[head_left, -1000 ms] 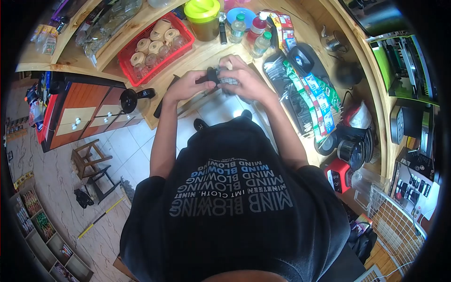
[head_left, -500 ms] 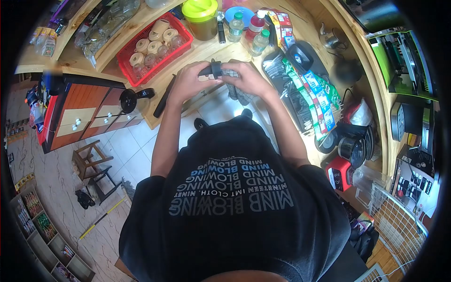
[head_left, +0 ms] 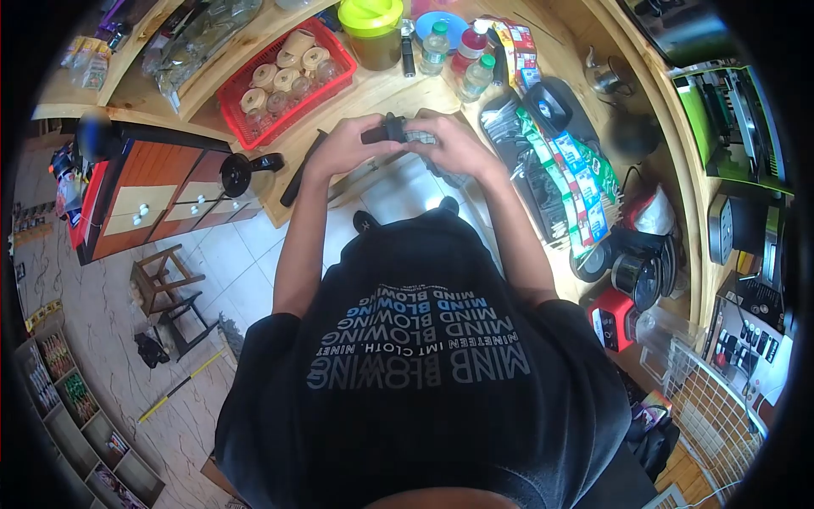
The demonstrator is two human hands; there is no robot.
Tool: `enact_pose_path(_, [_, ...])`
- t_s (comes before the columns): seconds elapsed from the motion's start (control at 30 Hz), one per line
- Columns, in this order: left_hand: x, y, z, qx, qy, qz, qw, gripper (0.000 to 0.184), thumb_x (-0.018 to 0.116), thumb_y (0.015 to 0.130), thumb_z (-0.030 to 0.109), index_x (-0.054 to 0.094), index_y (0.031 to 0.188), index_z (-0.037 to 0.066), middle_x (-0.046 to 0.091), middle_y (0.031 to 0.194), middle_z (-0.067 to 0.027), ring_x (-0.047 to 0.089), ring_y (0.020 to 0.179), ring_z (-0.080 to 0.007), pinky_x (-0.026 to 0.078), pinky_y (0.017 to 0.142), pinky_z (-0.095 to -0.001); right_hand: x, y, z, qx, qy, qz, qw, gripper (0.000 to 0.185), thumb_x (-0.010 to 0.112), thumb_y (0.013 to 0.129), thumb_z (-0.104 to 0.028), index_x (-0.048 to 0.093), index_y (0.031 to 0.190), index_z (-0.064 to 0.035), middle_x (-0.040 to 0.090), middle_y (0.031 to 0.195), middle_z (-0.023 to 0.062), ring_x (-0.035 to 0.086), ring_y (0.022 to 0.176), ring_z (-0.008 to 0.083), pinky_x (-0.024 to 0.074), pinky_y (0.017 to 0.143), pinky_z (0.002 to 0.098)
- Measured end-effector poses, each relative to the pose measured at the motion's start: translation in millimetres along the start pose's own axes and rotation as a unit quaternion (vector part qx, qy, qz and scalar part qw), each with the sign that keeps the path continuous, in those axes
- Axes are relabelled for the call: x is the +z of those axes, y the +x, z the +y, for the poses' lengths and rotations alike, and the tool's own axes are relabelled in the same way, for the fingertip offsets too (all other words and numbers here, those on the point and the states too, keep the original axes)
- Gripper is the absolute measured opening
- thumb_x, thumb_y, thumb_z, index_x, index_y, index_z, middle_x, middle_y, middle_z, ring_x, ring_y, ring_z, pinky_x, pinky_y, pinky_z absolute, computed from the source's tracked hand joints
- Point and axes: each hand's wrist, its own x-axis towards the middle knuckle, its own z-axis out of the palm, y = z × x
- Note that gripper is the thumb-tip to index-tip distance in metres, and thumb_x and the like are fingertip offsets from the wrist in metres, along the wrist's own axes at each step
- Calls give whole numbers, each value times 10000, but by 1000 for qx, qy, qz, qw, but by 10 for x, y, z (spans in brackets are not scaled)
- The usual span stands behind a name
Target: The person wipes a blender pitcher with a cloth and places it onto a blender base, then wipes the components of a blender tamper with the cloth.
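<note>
Both hands are together over the near edge of the wooden counter (head_left: 373, 100). My left hand (head_left: 341, 146) has its fingers closed round one end of a black handle-like object with a raised collar (head_left: 393, 130). At its other end, my right hand (head_left: 462, 146) grips a grey checked cloth (head_left: 420, 137) pressed against the object. Part of the cloth hangs below the right hand. The object's far end is hidden by the cloth and fingers, so its exact kind is unclear. Beside the left wrist, a long black item (head_left: 298, 176) lies along the counter edge.
A red basket (head_left: 246, 136) of jars stands at the back left, next to a yellow-lidded tub (head_left: 370, 34). Bottles (head_left: 476, 78) stand behind the right hand. Sachet strips (head_left: 568, 174) lie on a black tray to the right. A black pan (head_left: 236, 176) sticks out at left.
The black object has tilted slightly between my hands, and the fingers have shifted a little on it. The view has moved slightly. Both hands keep their hold.
</note>
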Motion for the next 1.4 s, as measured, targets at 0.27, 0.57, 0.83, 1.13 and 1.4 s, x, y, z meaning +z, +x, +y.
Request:
enact_pose_path(0.27, [145,26,165,77,45,129,988,553,880,706,342,661,1102,25,697,945,-105,644,844,-186,474,742,-343,-30,57,150,25,112,-36,993,286,697,881,-132,677,1143,-20,700,999,119,650,931,193,489,841,335])
enact_pose_path(0.57, [85,87,202,138,265,196,934,558,817,772,367,637,1212,74,694,969,-89,622,891,-236,462,846,-406,-31,77,123,78,274,-14,958,313,698,890,-188,678,1140,-1,706,974,101,621,929,152,473,874,310])
enact_pose_path(0.83, [-91,159,-25,-18,-90,-21,996,441,761,878,261,612,1218,23,637,833,-2,542,750,-63,464,680,-239,141,89,232,21,188,14,982,349,701,901,-220,667,1172,-2,681,1103,164,635,984,235,470,901,348])
enact_pose_path(1.13, [25,126,194,18,112,83,990,658,867,711,256,587,1286,102,707,984,-112,672,910,-219,499,870,-364,167,93,290,100,313,-27,944,353,674,932,-228,655,1204,-3,697,1056,106,586,988,143,451,909,311])
enact_pose_path(1.4, [35,205,-166,40,0,72,997,604,796,826,245,543,1344,67,648,994,-98,611,943,-189,472,873,-329,204,123,275,115,288,14,951,357,666,933,-232,654,1209,-4,700,1079,115,590,1016,151,437,949,312])
